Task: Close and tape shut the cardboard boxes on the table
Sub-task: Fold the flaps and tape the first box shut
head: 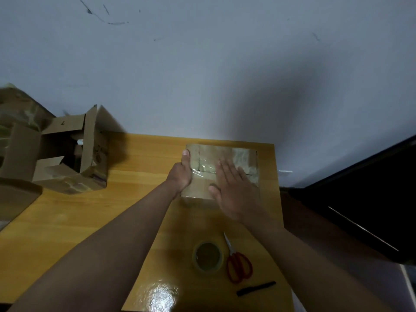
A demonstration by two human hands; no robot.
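The small cardboard box sits at the far middle of the tabletop, its flaps folded shut and clear tape already shining across the top seam, so this one looks nearly finished. The right hand lies flat on the lid with fingers straight, seemingly pressing the tape down. The left hand holds the box's left side, thumb hooked over the top edge; its other fingers are hidden. Nearer the person lie the tape roll, the red scissors and a black marker, all untouched. At the far left an open box stands with flaps up, apparently still to be closed and taped.
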